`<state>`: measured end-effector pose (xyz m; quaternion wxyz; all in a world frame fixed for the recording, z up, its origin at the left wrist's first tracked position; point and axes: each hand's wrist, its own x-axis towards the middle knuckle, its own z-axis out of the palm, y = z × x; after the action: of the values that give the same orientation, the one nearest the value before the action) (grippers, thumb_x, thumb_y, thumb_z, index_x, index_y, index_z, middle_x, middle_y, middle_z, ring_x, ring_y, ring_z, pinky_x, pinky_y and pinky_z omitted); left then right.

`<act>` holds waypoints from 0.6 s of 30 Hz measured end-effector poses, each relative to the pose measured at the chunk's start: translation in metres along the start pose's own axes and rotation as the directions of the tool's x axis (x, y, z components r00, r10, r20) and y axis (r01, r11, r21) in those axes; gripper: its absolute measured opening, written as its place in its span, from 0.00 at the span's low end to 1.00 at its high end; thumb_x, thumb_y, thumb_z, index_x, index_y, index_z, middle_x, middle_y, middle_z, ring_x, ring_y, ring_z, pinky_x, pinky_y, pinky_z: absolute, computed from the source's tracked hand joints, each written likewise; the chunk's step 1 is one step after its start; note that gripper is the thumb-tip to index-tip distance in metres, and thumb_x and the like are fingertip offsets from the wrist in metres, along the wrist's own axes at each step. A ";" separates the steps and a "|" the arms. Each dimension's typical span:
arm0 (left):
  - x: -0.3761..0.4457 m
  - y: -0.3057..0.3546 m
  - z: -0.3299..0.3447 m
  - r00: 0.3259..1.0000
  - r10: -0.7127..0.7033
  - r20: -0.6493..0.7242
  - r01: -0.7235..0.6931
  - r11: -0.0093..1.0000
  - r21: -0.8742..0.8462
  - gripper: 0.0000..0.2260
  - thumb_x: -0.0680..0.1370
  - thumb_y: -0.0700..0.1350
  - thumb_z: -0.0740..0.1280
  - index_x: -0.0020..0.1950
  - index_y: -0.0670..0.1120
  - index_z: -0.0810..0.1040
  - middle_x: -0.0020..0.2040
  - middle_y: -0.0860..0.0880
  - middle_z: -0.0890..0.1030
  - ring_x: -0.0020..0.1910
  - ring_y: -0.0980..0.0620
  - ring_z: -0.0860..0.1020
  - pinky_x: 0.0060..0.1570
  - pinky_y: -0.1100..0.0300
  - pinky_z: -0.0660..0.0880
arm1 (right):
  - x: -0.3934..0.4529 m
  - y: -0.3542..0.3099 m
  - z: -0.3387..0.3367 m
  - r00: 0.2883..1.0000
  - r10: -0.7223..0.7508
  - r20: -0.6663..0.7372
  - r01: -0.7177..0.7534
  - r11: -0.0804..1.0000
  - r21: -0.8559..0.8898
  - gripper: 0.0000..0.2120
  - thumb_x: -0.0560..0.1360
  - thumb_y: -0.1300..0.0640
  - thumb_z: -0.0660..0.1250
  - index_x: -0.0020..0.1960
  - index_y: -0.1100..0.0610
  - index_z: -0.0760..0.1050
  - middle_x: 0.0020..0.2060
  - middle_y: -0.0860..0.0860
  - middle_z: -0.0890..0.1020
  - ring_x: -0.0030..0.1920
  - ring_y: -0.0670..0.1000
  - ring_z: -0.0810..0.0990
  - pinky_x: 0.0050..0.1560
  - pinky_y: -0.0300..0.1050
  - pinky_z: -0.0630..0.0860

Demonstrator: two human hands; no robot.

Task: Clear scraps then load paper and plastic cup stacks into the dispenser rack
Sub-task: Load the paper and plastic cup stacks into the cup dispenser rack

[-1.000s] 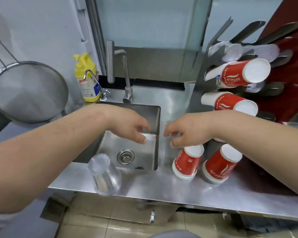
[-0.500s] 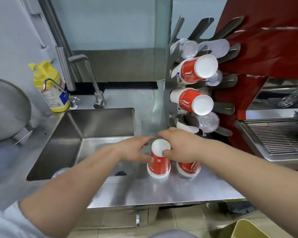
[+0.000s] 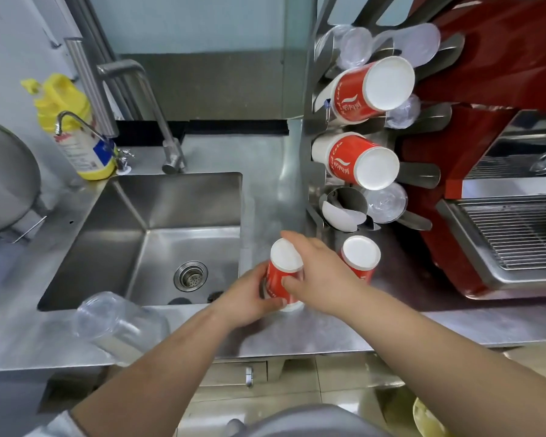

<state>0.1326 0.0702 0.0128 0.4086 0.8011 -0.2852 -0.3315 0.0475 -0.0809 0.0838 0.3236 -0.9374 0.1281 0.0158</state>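
Observation:
Both hands hold an upside-down red paper cup stack on the steel counter. My left hand wraps its lower part from the left. My right hand grips it from the right, fingers over the white base. A second red paper cup stack stands upside down just to the right. The dispenser rack behind holds two red paper cup stacks and clear plastic cups. One low slot shows only a white scrap. A clear plastic cup stack lies at the counter's front left.
The sink with its drain lies left of the hands, a tap and a yellow soap bottle behind it. A metal strainer sits at the far left. A red machine with a wire drip grate stands at the right.
Both hands have closed round the left red paper cup stack, the left hand lower on it. The view has shifted, showing more of the sink and the clear cup stack.

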 end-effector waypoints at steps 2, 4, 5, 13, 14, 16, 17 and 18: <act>0.000 -0.002 0.003 1.000 -0.020 0.016 0.021 0.998 -0.055 0.29 0.66 0.52 0.74 0.64 0.61 0.69 0.58 0.57 0.81 0.58 0.59 0.79 0.61 0.55 0.75 | 0.001 0.002 0.000 1.000 -0.001 -0.007 0.001 1.000 0.027 0.38 0.69 0.53 0.69 0.75 0.43 0.57 0.68 0.53 0.69 0.65 0.53 0.71 0.60 0.40 0.66; 0.002 -0.005 0.005 0.999 -0.031 0.032 0.034 0.992 -0.122 0.33 0.65 0.52 0.74 0.68 0.54 0.68 0.61 0.51 0.80 0.62 0.50 0.78 0.64 0.46 0.73 | 0.002 0.003 0.001 1.000 0.000 -0.008 0.000 0.999 0.044 0.38 0.69 0.53 0.69 0.74 0.42 0.57 0.67 0.52 0.69 0.65 0.53 0.72 0.59 0.39 0.66; 0.003 -0.007 0.006 0.999 -0.028 0.031 0.032 0.989 -0.145 0.33 0.66 0.51 0.75 0.69 0.52 0.68 0.62 0.49 0.80 0.62 0.48 0.78 0.65 0.43 0.72 | 0.002 0.004 0.001 1.000 0.000 -0.010 0.001 0.999 0.048 0.38 0.68 0.53 0.70 0.74 0.41 0.57 0.67 0.52 0.69 0.64 0.53 0.72 0.57 0.38 0.65; 0.005 -0.012 0.006 0.998 -0.063 0.011 0.064 0.972 -0.225 0.31 0.64 0.47 0.77 0.65 0.55 0.71 0.57 0.52 0.82 0.58 0.51 0.81 0.63 0.45 0.75 | 0.004 0.005 0.002 1.000 0.007 -0.009 -0.006 0.997 0.076 0.38 0.67 0.52 0.71 0.72 0.39 0.59 0.67 0.49 0.69 0.60 0.49 0.73 0.54 0.36 0.64; 0.005 -0.012 0.006 0.997 -0.073 0.010 0.073 0.968 -0.240 0.32 0.64 0.46 0.77 0.67 0.54 0.71 0.58 0.51 0.82 0.58 0.51 0.81 0.63 0.45 0.75 | 0.004 0.005 0.002 1.000 0.008 -0.007 -0.008 0.997 0.082 0.38 0.67 0.52 0.71 0.72 0.38 0.59 0.67 0.49 0.69 0.58 0.48 0.73 0.54 0.36 0.64; 0.005 -0.012 0.006 0.996 -0.086 0.014 0.086 0.960 -0.266 0.34 0.65 0.44 0.77 0.69 0.52 0.69 0.59 0.49 0.81 0.59 0.49 0.80 0.64 0.45 0.74 | 0.003 0.004 0.001 1.000 0.009 -0.002 -0.009 0.996 0.088 0.37 0.67 0.51 0.71 0.71 0.37 0.59 0.66 0.48 0.69 0.53 0.45 0.71 0.53 0.36 0.64; 0.005 -0.012 0.005 0.996 -0.086 0.018 0.088 0.957 -0.276 0.35 0.65 0.43 0.77 0.70 0.51 0.68 0.60 0.49 0.81 0.59 0.49 0.80 0.64 0.46 0.74 | 0.003 0.004 0.000 1.000 0.007 -0.001 -0.007 0.996 0.085 0.37 0.67 0.51 0.71 0.71 0.36 0.59 0.66 0.47 0.70 0.52 0.44 0.70 0.52 0.36 0.64; 0.005 -0.011 0.004 0.996 -0.086 0.020 0.088 0.955 -0.283 0.35 0.65 0.43 0.77 0.70 0.51 0.68 0.60 0.48 0.81 0.59 0.48 0.80 0.64 0.47 0.75 | 0.003 0.003 -0.001 1.000 0.005 -0.001 -0.005 0.996 0.084 0.37 0.67 0.51 0.71 0.70 0.36 0.59 0.65 0.46 0.70 0.51 0.44 0.70 0.51 0.36 0.64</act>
<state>0.1346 0.0701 0.0005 0.5033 0.7446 -0.2009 -0.3898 0.0498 -0.0847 0.0827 0.3626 -0.9226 0.1314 0.0105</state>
